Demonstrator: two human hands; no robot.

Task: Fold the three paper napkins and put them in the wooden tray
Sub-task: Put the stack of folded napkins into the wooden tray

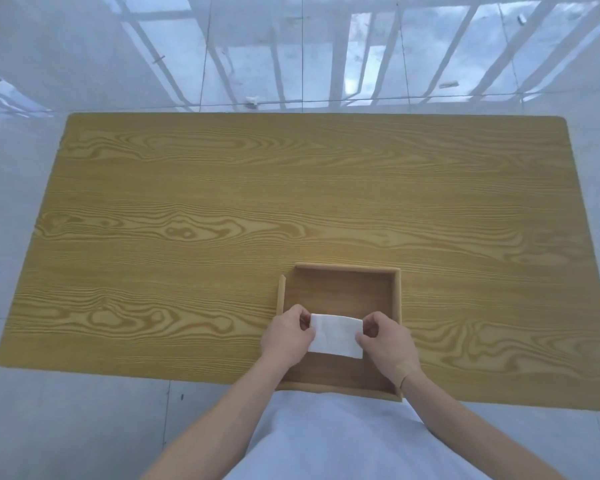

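A white folded paper napkin point(336, 336) is held over the wooden tray point(396, 296), which stands at the table's near edge. My left hand point(286, 332) pinches the napkin's left end and my right hand point(385, 337) pinches its right end. The napkin looks like a small rectangle, slightly bowed along its top edge. The visible tray floor behind the napkin is bare wood. I cannot tell whether the napkin touches the tray floor. No other napkin shows.
The wooden table point(222, 220) stretches wide to the left, right and far side of the tray. Pale floor tiles point(66, 427) surround it, and a white railing point(361, 64) runs beyond the far edge.
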